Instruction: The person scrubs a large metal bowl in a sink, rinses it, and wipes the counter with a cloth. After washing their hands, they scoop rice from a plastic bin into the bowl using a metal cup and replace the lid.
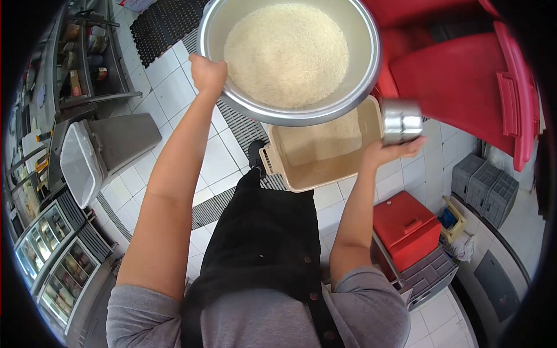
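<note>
A large round metal pot (371, 75) with rice (287, 55) in it fills the top middle of the view. At its left side, my left hand (209, 74) is closed on the rim. My right hand (394, 152) holds a shiny metal cup (402, 121) to the right of the pot, a little below its rim; the cup is blurred and its inside is hidden. Below the pot stands a beige bin (325, 174) with some rice inside, its far part covered by the pot.
A large red container (452, 81) stands at the upper right. A grey bin (125, 142) is on the left, near metal shelving (110, 95). Lower right are a red box (406, 226) and grey crates (484, 188). Floor drain grates (212, 209) cross the white tiles.
</note>
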Motion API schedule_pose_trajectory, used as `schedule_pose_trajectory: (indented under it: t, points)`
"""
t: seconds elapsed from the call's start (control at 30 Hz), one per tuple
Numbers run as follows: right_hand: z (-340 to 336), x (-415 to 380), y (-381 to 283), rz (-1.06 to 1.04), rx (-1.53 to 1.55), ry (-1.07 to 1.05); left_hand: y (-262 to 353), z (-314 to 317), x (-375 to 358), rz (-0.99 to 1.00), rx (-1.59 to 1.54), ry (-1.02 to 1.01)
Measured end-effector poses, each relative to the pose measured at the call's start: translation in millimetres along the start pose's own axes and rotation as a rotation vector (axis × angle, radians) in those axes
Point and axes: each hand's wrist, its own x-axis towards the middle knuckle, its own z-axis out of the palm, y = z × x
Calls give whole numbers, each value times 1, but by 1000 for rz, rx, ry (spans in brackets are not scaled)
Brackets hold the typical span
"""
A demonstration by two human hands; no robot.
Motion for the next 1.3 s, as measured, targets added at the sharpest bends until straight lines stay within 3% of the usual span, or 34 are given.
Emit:
schedule_pose_trajectory:
  t: [0.1,0.2,0.23,0.3,0.4,0.5,0.53,0.6,0.67,0.7,0.73,0.8,0.87,0.93,1.07,1.13,1.2,1.3]
  points:
    - [-15,-90,79,280,-142,-371,-3,5,3,28,0,42]
    - [8,-119,104,362,-317,-928,-29,16,16,72,15,74]
    - [26,-127,124,373,-314,-944,-35,17,21,98,8,79]
    - [67,-148,175,3,-485,-958,-33,19,25,128,20,79]
    - [109,-188,221,-22,-740,-971,-25,12,18,113,45,91]
    - [113,-278,215,-226,-1161,-1313,-27,12,19,61,-32,59]
    - [121,-308,211,-23,-1060,-1415,-28,13,20,60,-20,64]
    - [125,-340,205,187,-939,-1518,-29,10,21,87,77,74]
    - [113,-335,227,517,-427,-1384,-27,11,16,47,46,79]
    - [107,-327,256,505,-433,-1373,-28,13,16,71,20,76]
    - [103,-324,292,702,-51,-1488,-29,12,17,97,-4,82]
    - [92,-304,289,876,355,-1586,-34,12,19,112,19,105]
    - [60,-233,250,1180,458,-1531,-26,11,14,105,-9,74]
    - [23,-175,211,1335,570,-1386,-30,15,15,110,-31,78]
    - [-45,-102,194,1342,629,-1114,-18,12,7,106,-14,107]
    - [-74,-40,143,1407,550,-966,-13,9,4,62,-1,88]
    - [-90,30,61,1333,446,-844,-8,5,1,50,-28,72]
    - [-88,94,9,1205,673,-836,-2,-1,-4,10,-53,36]
